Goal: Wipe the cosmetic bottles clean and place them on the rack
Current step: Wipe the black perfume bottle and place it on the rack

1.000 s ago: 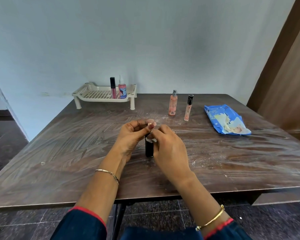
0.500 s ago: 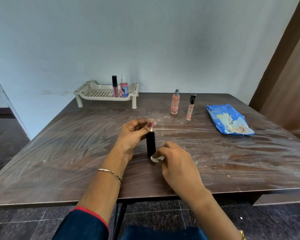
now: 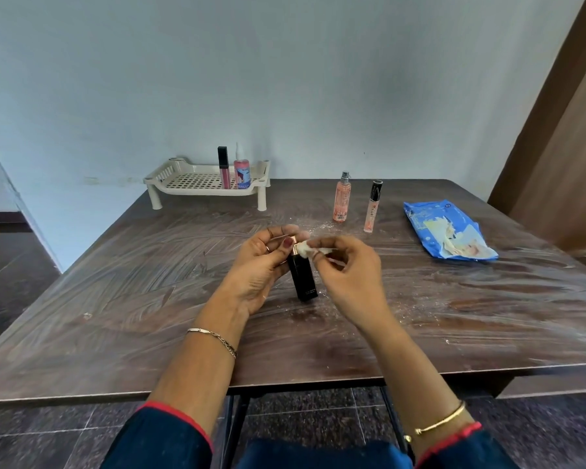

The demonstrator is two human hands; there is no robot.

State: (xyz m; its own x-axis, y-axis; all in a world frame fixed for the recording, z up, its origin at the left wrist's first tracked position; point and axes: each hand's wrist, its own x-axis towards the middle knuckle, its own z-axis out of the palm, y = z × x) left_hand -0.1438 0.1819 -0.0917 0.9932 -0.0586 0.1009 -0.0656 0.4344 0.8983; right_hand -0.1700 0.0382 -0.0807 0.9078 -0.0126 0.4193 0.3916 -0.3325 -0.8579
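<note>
The left hand is holding a black bottle that is standing near the middle of the table, its grip curling round the upper part. The right hand is pinching a white wipe in a narrow grip against the bottle's top. A pink tube and a pink bottle are standing on the rack at the far edge.

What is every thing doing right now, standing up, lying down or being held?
black bottle: upright, held by left hand
white wipe: pinched by right hand, against bottle top
pink lip gloss: upright on rack
pink nozzle bottle: upright on rack
peach spray bottle: upright on table
black-capped tube: upright on table
blue wipes pack: lying flat on table
</note>
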